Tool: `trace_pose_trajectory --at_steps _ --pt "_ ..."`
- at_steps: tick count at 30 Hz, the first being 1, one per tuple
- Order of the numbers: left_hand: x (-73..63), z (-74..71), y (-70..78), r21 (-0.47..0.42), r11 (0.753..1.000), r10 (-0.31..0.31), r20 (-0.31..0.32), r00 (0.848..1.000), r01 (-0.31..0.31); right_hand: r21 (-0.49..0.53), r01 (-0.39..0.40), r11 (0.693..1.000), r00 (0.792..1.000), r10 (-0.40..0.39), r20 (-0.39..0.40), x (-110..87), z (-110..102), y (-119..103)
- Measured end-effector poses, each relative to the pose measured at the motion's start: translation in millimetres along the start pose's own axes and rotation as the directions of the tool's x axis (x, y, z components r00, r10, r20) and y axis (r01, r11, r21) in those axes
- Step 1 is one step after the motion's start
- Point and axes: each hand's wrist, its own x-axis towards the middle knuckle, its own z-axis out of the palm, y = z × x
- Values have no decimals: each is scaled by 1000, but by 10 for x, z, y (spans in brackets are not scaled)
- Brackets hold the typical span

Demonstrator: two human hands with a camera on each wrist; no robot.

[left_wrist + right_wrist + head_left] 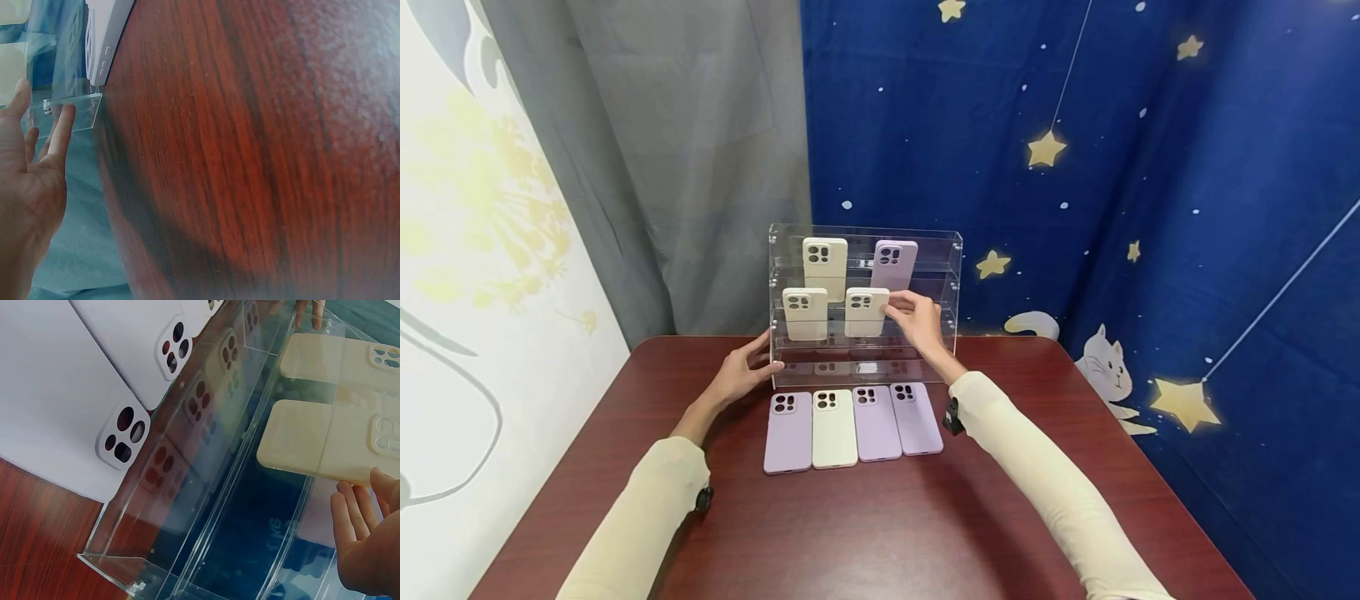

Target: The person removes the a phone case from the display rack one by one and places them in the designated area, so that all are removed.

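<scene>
At eight o'clock in the left-wrist view, the edge crops the left hand (31, 184); at eleven, the top trims a lilac phone case (111, 31). In the right-wrist view, the right edge cuts off the right hand (369, 553) at four and the pinched cream case (306, 439) at three.

Starry blue curtain (1105, 200), perhaps wooden table (850, 533)

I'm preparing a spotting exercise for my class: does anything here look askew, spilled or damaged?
Nothing stands out. Four phone cases lie side by side on the table; four more stand in the clear rack, the right hand pinching one cream case. No spill or breakage shows.
</scene>
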Motion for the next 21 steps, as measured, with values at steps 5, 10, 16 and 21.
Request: trace_pose_trajectory --at_steps 5,10,16,21 --pt "-8 2 20 0 1000 0 1 1000 0 -10 0 1000 1000 0 1 3 -35 -31" --pt "-53 -13 190 -13 1000 -10 11 1000 10 -15 20 1000 1000 -20 0 -4 -61 -93" --pt "-122 -41 421 6 1000 -24 35 999 24 -1 29 1000 1000 -29 10 -25 -90 -174" --pt "-137 -40 454 7 1000 -24 32 999 24 9 30 1000 1000 -30 1 -39 -121 -217"
